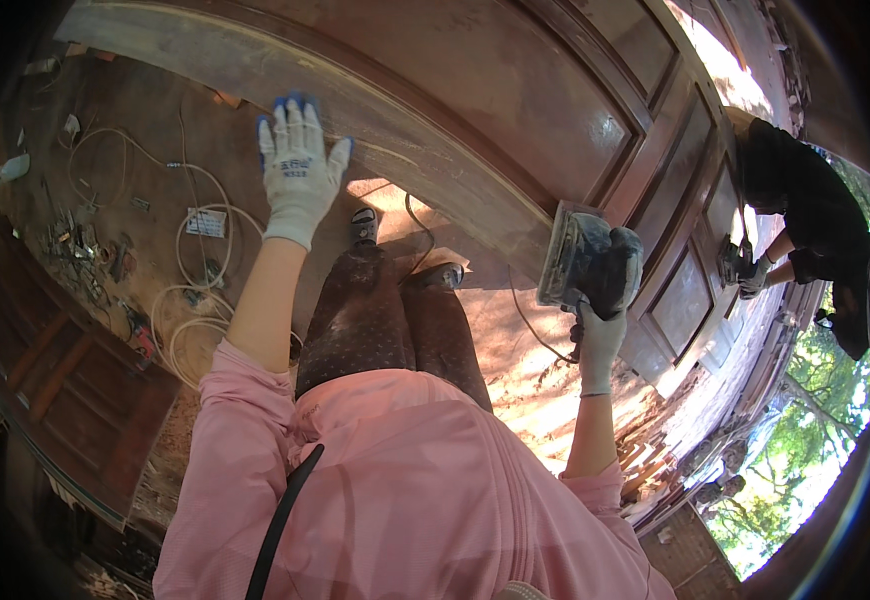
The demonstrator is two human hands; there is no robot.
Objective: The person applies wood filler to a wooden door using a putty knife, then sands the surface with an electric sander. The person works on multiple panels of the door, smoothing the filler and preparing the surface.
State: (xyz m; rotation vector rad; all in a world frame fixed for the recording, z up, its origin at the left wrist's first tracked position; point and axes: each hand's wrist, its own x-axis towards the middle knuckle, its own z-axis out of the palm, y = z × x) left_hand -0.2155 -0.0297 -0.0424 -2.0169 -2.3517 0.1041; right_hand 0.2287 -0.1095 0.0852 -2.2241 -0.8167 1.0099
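Observation:
A large brown panelled wooden door (495,70) lies in front of me, its pale, worn near edge running from upper left towards the right. My left hand (300,175), in a white glove with blue fingertips, rests on that edge with its fingers spread and holds nothing. On the right, my gloved right hand (605,335) is wrapped round a dark, dusty power sander (603,265). The sander's flat pad is tilted up at the door's near edge; whether it touches the wood I cannot tell. A thin dark cord (530,325) hangs below it.
Another person (805,200) bends over the door's far right end with a tool in a gloved hand. Coiled pale hose (190,300) and scattered metal hardware (85,245) lie on the floor at left. A second panelled door (65,370) stands at lower left. Wood scraps (655,455) lie at lower right.

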